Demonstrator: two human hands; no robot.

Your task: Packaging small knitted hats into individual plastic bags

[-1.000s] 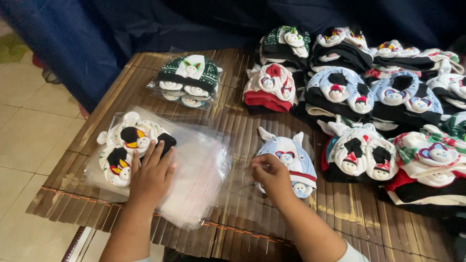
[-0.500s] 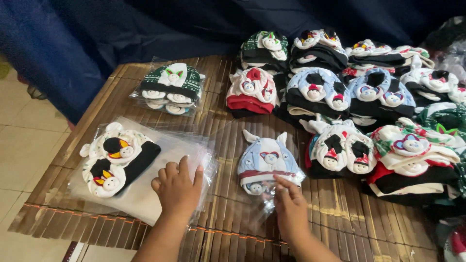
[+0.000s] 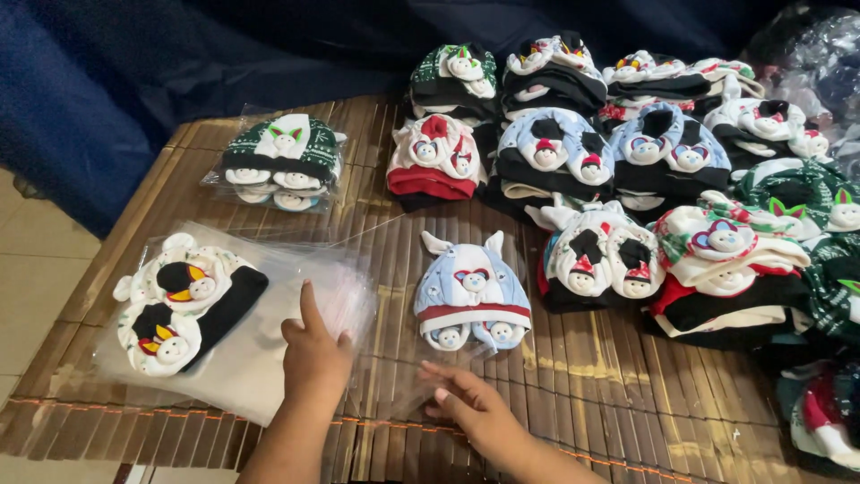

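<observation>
Two hands flat & released near counter (image 3: 573,394) edge: left hand (image 3: 315,358) on stack of clear bags (image 3: 269,358), right hand (image 3: 470,408) touching bag under blue-white hat (image 3: 472,296)—film looks thin, slippery, soft; prob. pinch at open edge.

The hats (image 3: 829,421) at the lower right and the plastic bag (image 3: 820,54) at the top right are cut off by the picture's edge, while the stacked hats (image 3: 546,175) hide those beneath, and both forearms leave the bottom edge.
</observation>
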